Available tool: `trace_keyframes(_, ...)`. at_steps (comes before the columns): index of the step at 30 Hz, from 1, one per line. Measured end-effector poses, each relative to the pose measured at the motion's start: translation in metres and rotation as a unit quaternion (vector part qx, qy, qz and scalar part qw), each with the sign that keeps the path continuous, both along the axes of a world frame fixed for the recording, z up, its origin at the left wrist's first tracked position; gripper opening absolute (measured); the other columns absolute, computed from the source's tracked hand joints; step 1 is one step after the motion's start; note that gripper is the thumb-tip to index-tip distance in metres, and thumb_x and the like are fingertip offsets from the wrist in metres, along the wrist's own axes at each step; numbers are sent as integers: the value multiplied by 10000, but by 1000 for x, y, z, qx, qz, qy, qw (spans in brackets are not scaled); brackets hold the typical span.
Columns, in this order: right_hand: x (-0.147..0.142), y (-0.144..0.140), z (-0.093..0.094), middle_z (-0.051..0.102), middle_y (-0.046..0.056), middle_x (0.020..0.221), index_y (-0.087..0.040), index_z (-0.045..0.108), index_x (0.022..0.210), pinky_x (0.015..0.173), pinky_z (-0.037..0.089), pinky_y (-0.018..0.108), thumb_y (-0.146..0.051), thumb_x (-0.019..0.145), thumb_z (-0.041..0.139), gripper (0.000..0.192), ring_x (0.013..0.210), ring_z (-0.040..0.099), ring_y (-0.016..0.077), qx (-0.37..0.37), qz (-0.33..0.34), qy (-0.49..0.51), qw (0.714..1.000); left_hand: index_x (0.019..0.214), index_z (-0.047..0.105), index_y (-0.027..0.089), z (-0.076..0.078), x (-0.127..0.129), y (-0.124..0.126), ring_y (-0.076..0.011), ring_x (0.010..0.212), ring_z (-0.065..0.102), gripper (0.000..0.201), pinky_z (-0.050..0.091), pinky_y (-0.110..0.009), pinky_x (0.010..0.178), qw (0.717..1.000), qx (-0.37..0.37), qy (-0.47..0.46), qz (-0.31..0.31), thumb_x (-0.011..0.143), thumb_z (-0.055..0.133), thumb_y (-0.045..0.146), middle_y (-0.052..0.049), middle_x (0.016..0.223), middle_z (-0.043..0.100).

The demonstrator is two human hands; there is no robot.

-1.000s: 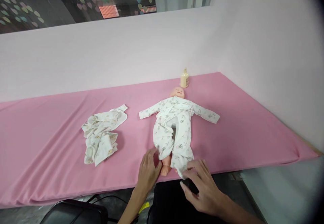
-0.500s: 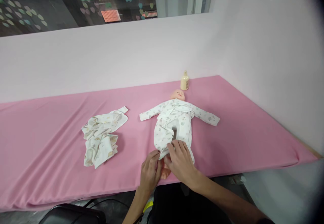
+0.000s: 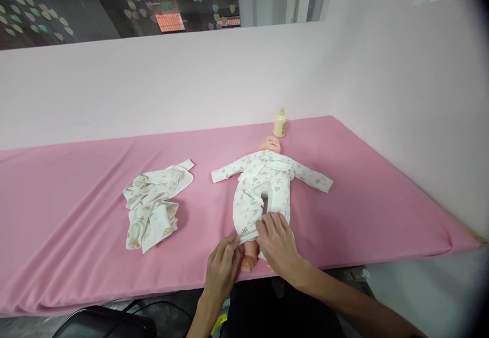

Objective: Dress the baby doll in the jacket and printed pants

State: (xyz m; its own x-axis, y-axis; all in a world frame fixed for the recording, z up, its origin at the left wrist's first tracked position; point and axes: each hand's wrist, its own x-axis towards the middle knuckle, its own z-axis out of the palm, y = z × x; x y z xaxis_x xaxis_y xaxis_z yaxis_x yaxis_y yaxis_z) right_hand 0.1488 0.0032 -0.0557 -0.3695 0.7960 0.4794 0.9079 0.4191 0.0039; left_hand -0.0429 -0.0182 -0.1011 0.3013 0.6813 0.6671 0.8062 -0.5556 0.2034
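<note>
A baby doll [image 3: 271, 144] lies on its back on the pink cloth, its head toward the wall. It wears a white patterned top [image 3: 260, 164] with sleeves spread out and matching trousers [image 3: 244, 210] with an open crotch. At the hem of the trouser leg on the left, my left hand [image 3: 222, 264] pinches the outer edge. My right hand [image 3: 278, 244] is closed on the inner side of that same hem and covers much of the other leg. The doll's foot and lower shin [image 3: 249, 256] show below the hem, between my hands.
A second set of white patterned baby clothes [image 3: 158, 188] lies crumpled to the left. Behind the doll's head stands a pale yellow pump bottle [image 3: 280, 127]. Pink cloth [image 3: 84, 216] covers the table up to white walls. A black chair [image 3: 107, 322] is at the lower left.
The trouser hem is now drawn straighter across the shin, and more of the doll's lower leg shows. My hands have moved a little apart, the right one to the right.
</note>
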Motion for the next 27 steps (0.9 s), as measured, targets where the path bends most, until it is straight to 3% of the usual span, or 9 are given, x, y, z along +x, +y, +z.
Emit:
trace_keyframes(2, 2, -9, 6, 559, 83, 876, -176, 571, 853, 856, 434, 439, -22, 796, 563, 165, 867, 504, 253, -2, 48, -20, 999, 1098, 519, 171, -1, -2, -4, -202, 863, 647, 192, 561, -320, 729, 999, -42, 11, 13, 924, 479, 100, -90, 969, 644)
trace_keyframes(6, 10, -26, 20, 571, 65, 906, -183, 573, 895, 969, 408, 460, -119, 849, 560, 79, 920, 503, 240, -54, 205, -32, 977, 1137, 511, 181, 3, -5, -14, -230, 858, 619, 222, 538, -373, 753, 994, -101, 40, 14, 916, 489, 161, -80, 960, 641)
trace_keyframes(8, 13, -32, 22, 577, 54, 915, -180, 576, 922, 989, 404, 459, -160, 877, 554, 54, 925, 506, 228, -85, 235, -18, 968, 1127, 522, 193, 6, -5, -19, -237, 845, 605, 218, 518, -390, 758, 993, -104, 51, 18, 913, 490, 170, -71, 938, 635)
trace_keyframes(12, 10, -44, 6, 601, 68, 992, -156, 595, 1061, 980, 414, 472, -116, 863, 557, 204, 958, 530, 237, -79, 215, -2, 973, 1077, 537, 200, 9, -5, -26, -234, 911, 602, 214, 493, -390, 802, 993, -111, 41, 21, 891, 475, 115, -78, 997, 633)
trace_keyframes(15, 5, -55, -12, 613, 87, 1079, -151, 584, 1195, 1030, 383, 508, -32, 833, 543, 383, 1025, 545, 255, -21, 177, 31, 984, 1117, 541, 200, 5, -6, -29, -241, 986, 607, 255, 487, -409, 863, 994, -99, 32, 25, 888, 475, 108, -93, 1070, 640)
trace_keyframes(18, 5, -65, -23, 609, 106, 1111, -154, 594, 1196, 1013, 412, 495, -6, 821, 554, 405, 1090, 544, 274, 40, 113, 111, 987, 1182, 536, 205, 4, -11, -32, -253, 1054, 605, 314, 497, -438, 906, 992, -120, 30, 38, 885, 486, 116, -107, 1145, 632)
trace_keyframes(23, 23, -82, -28, 589, 138, 1088, -167, 589, 1177, 836, 511, 458, -74, 847, 577, 343, 1010, 572, 274, 41, 11, 221, 974, 1444, 378, 262, 28, -21, -37, -250, 1243, 534, 576, 536, -417, 965, 976, -215, 39, -12, 892, 513, 169, -110, 1357, 543)
trace_keyframes(27, 32, -92, -37, 598, 121, 1049, -181, 566, 1233, 797, 536, 430, -43, 855, 518, 406, 946, 588, 251, -6, 36, 228, 973, 1299, 509, 275, 45, -13, -36, -221, 1142, 588, 372, 550, -368, 928, 972, -226, 34, -55, 931, 520, 222, -85, 1231, 598)
